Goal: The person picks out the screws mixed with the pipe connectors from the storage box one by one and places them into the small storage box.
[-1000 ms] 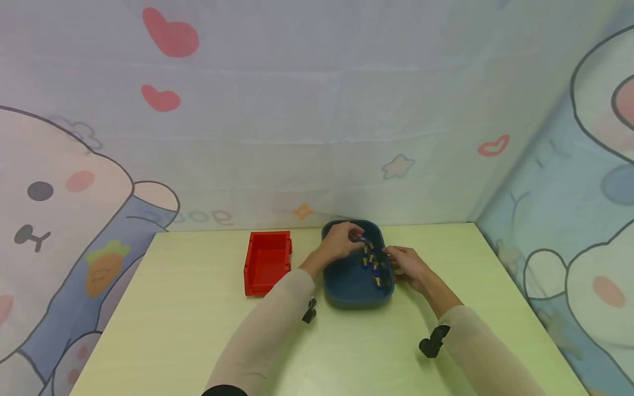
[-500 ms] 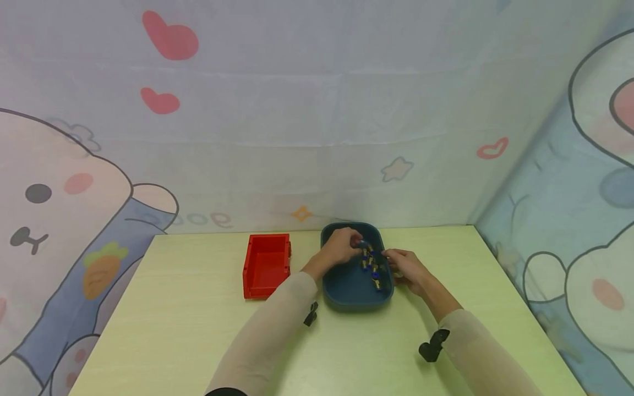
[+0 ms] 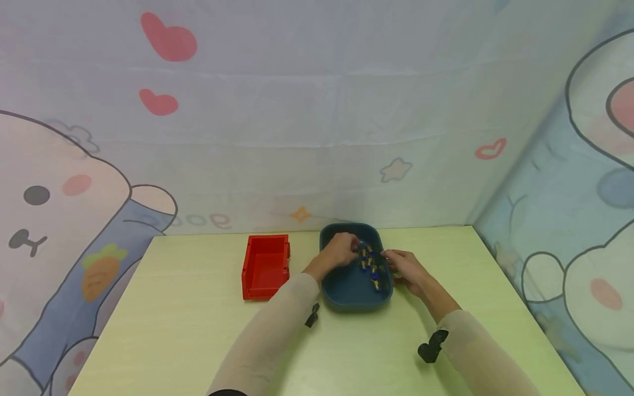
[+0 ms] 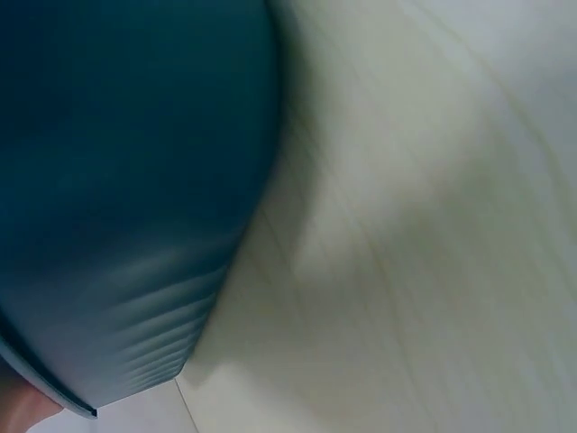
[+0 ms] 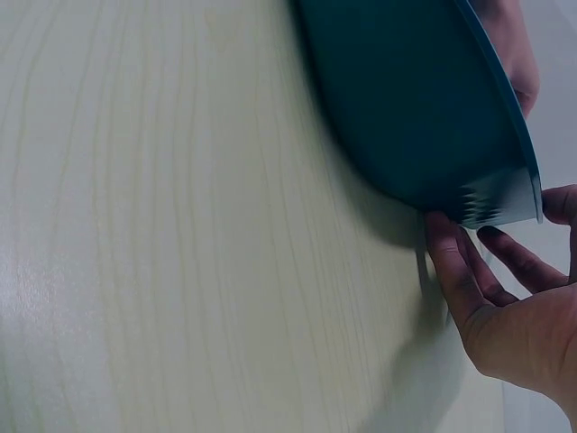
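Note:
Inside a dark blue plastic bin, several small brass-coloured fittings with blue parts lie in a loose row along its right half. My left hand reaches over the bin's left rim, fingers bent down at the far end of the row; whether they pinch a piece cannot be made out. The bin's right side is held by my right hand. In the right wrist view, the thumb is at the rim and the fingers are at the lower edge. The bin's wall fills much of the left wrist view, hiding the left fingertips.
A red open-front plastic box stands left of the blue bin, beside the left forearm. Both rest near the back edge of the pale wooden table. A printed cloth hangs behind the table and along its right side.
My left hand has lowered slightly toward the near end of the bin, with its fingers drawn in closer. The right hand keeps its hold on the bin's side.

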`<state>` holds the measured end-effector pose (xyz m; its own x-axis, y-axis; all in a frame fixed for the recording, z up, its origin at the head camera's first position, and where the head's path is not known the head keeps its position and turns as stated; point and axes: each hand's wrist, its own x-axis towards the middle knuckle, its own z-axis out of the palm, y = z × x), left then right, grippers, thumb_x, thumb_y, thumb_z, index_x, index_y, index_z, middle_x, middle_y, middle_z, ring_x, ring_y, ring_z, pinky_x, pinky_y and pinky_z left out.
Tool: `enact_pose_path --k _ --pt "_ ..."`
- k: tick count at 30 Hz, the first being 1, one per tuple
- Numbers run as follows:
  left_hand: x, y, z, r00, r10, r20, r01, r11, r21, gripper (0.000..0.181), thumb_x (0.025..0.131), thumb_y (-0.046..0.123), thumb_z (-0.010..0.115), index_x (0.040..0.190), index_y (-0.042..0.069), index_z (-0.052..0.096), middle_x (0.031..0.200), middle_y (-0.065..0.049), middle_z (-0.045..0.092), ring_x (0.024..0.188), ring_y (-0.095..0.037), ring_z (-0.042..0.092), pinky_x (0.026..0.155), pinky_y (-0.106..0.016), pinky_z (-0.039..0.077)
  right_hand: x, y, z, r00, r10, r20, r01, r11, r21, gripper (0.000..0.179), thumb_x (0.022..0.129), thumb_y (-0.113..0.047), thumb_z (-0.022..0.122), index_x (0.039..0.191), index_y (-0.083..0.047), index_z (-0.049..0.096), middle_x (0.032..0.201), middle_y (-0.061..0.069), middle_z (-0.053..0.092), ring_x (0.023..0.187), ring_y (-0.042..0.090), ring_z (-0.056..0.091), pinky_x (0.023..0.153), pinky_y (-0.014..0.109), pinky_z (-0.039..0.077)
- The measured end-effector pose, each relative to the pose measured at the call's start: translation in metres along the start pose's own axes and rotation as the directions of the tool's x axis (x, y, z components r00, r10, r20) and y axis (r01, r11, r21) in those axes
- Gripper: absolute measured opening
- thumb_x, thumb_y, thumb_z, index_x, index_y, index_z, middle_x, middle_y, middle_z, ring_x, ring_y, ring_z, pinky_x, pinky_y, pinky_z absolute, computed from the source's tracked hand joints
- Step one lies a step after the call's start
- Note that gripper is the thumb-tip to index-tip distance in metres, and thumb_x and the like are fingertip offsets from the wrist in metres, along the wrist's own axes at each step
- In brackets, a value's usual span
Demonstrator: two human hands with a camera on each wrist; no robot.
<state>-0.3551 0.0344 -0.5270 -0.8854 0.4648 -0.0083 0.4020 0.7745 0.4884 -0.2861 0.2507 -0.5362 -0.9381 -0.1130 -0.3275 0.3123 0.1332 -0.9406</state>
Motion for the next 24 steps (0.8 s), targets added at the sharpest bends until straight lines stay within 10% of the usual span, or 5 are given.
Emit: enact_pose_path --k 24 --pt "0.002 -0.002 0.014 0.999 -0.002 -0.038 0.002 1.000 -0.013 0.011 0.094 0.013 0.079 0.104 0.009 0.075 0.092 0.000 0.069 0.085 -0.014 0.065 0.078 -0.028 0.056 0.001 0.002 0.001 1.000 0.005 -0.011 -0.005 1.000 0.002 0.054 0.109 -0.032 0.054 0.149 0.005 0.052 0.135 0.021 0.063 0.108 0.023 0.063 0.071 0.032 0.053"
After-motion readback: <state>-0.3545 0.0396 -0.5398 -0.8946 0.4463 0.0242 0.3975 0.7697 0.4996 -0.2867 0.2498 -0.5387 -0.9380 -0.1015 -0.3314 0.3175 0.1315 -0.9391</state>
